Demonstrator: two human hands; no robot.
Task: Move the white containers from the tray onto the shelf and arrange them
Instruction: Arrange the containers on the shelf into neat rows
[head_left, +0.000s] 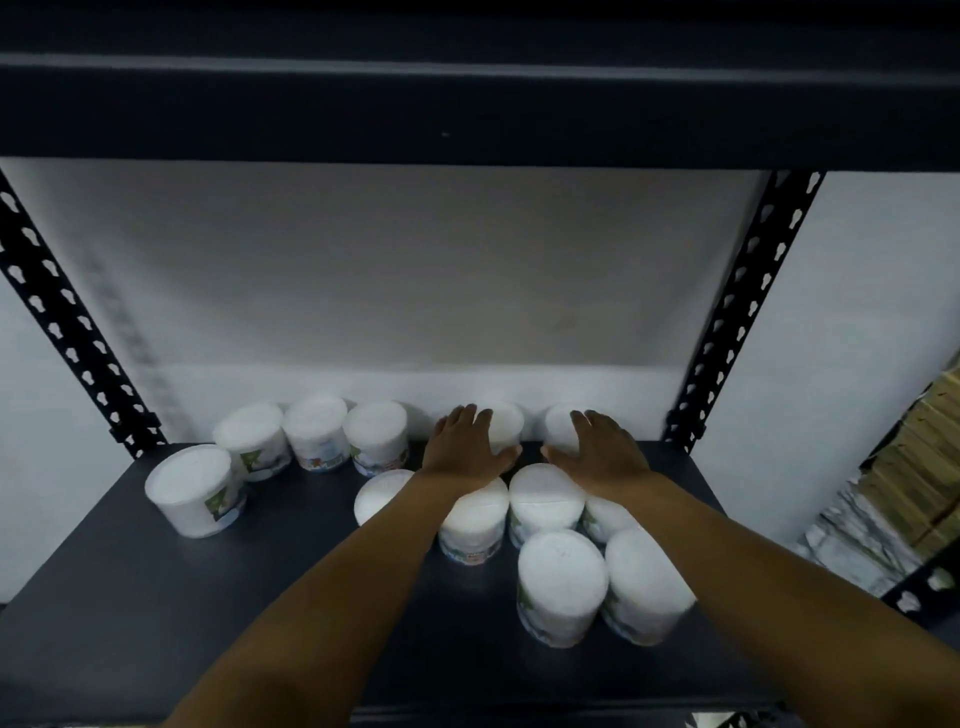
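Several white round containers stand on the dark shelf (130, 597). My left hand (465, 449) lies on top of one container (506, 423) at the back, fingers straight, thumb along its side. My right hand (597, 447) lies the same way on the neighbouring back container (561, 426). To the left, a row of three containers (317, 431) lines the back wall, and one more (192, 488) stands apart at the left. Below my wrists is a cluster of containers (561, 582). No tray is in view.
Black perforated uprights (67, 332) frame the shelf on both sides, with a white wall behind. The upper shelf's dark beam (467, 114) hangs overhead. Stacked brown boxes (924, 467) stand beyond the right upright.
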